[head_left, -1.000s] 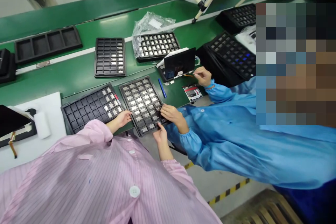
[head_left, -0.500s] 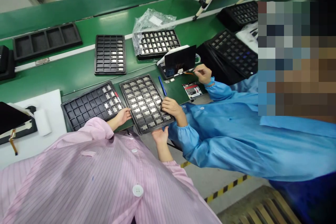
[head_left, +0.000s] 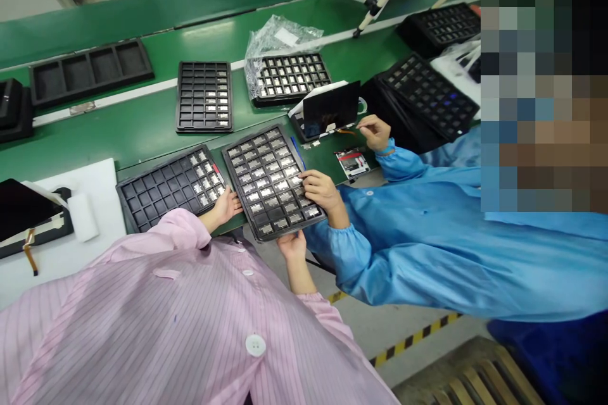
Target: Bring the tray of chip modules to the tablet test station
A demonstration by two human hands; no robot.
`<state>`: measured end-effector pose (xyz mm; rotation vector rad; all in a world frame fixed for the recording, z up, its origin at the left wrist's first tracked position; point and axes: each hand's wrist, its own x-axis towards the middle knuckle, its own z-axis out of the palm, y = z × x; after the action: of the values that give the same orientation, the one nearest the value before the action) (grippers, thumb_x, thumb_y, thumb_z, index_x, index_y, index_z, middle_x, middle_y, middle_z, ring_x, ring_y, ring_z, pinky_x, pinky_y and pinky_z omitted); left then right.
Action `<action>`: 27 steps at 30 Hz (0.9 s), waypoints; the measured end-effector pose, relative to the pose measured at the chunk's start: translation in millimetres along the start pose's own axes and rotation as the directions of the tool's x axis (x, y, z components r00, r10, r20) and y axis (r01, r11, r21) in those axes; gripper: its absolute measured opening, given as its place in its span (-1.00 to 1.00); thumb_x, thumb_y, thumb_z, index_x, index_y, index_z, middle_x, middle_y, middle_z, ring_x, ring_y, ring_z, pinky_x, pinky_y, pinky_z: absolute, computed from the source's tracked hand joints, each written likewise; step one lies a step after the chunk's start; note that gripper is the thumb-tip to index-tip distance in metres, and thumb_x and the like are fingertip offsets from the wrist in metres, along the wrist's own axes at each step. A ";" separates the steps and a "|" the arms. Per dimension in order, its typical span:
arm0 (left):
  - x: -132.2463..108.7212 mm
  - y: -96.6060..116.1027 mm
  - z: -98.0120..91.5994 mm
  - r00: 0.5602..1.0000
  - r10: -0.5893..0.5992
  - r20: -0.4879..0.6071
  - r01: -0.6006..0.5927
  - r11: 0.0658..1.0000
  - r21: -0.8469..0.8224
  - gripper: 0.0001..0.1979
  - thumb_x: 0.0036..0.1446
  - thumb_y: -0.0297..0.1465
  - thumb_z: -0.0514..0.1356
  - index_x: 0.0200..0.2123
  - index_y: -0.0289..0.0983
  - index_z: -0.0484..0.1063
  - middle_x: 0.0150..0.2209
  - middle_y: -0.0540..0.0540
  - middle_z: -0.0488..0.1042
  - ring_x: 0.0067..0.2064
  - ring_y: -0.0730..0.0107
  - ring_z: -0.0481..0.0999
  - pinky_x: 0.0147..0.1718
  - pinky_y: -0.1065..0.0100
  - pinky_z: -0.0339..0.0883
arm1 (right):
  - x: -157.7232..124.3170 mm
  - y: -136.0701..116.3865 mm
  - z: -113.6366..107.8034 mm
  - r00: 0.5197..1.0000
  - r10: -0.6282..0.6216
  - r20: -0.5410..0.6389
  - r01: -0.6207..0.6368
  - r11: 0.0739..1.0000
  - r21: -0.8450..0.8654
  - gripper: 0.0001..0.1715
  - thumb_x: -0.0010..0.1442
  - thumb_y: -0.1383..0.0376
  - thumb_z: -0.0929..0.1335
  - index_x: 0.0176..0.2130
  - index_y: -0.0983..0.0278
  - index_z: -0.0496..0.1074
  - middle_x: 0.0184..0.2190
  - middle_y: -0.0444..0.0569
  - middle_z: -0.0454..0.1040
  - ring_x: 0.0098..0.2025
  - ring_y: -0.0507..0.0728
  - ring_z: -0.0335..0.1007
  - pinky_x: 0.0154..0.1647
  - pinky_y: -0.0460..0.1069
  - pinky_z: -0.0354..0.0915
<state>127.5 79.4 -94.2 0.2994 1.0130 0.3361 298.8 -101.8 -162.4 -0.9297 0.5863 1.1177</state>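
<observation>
A black tray full of small metal parts (head_left: 266,171) lies on the green bench, its near corner overhanging the edge. My right hand (head_left: 291,244) grips that near edge from below, fingertips hidden under it. My left hand (head_left: 226,205) lies flat with fingers stretched, touching the tray's left edge, between it and a partly filled black tray (head_left: 161,186). A co-worker in a blue coat rests one hand (head_left: 322,190) on the full tray's right side. Their other hand (head_left: 376,133) pinches an orange flex cable by a dark screen (head_left: 330,109).
Further back lie a narrow black tray (head_left: 204,96), a tray in a plastic bag (head_left: 287,76), an empty four-cell tray (head_left: 90,69) and stacked trays (head_left: 427,98) at the right. A white pad (head_left: 57,247) with a screen device is on my left. A blue pen (head_left: 298,150) is by the tray.
The full tray has slid a little away from me and to the right. The co-worker's hand has moved further onto its right side, and my right hand has shifted along the near edge.
</observation>
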 end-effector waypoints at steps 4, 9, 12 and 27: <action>3.4 -2.1 -3.6 1.000 0.008 0.006 -0.008 1.000 0.003 -0.44 0.24 0.07 -0.08 -0.12 -0.29 0.36 -0.25 -0.20 0.46 -0.26 0.24 0.47 -0.18 0.30 0.32 | 1.6 0.7 -1.6 1.000 -0.009 0.010 0.009 1.000 -0.003 -0.82 0.13 0.24 0.28 -0.35 0.22 0.47 -0.36 -0.11 0.60 -0.26 0.11 0.51 -0.12 0.07 0.39; 8.1 -4.4 -6.9 1.000 0.004 0.007 -0.004 1.000 -0.002 -0.40 0.20 0.09 -0.02 -0.01 -0.31 0.31 -0.15 -0.25 0.45 -0.17 0.19 0.49 -0.13 0.27 0.32 | 3.5 1.2 -6.5 0.999 -0.005 0.039 0.006 1.000 -0.026 -0.80 0.19 0.20 0.33 -0.34 0.28 0.46 -0.39 -0.10 0.57 -0.30 0.09 0.49 -0.21 0.05 0.39; 9.2 -4.5 -7.4 1.000 -0.008 -0.001 0.008 1.000 0.000 -0.36 0.22 0.08 -0.06 0.08 -0.33 0.25 -0.06 -0.31 0.44 -0.10 0.16 0.48 -0.08 0.25 0.31 | 6.0 1.7 -6.6 0.999 -0.001 0.042 0.003 0.999 -0.047 -0.77 0.23 0.19 0.35 -0.31 0.33 0.47 -0.40 -0.09 0.55 -0.36 0.06 0.48 -0.25 0.02 0.40; 0.1 -0.5 9.1 0.998 -0.025 -0.051 0.029 0.996 0.085 -0.43 0.22 0.01 0.06 0.01 -0.36 0.37 -0.10 -0.30 0.49 -0.13 0.19 0.51 -0.10 0.28 0.34 | 8.0 -4.1 0.4 0.997 -0.057 0.048 0.062 0.992 -0.110 -0.83 0.26 0.30 0.37 -0.17 0.37 0.47 -0.31 -0.06 0.57 -0.29 0.06 0.53 -0.16 0.04 0.46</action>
<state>135.5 78.2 -89.9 0.3558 1.0817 0.2773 305.4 -98.1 -167.2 -1.0094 0.4610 1.1235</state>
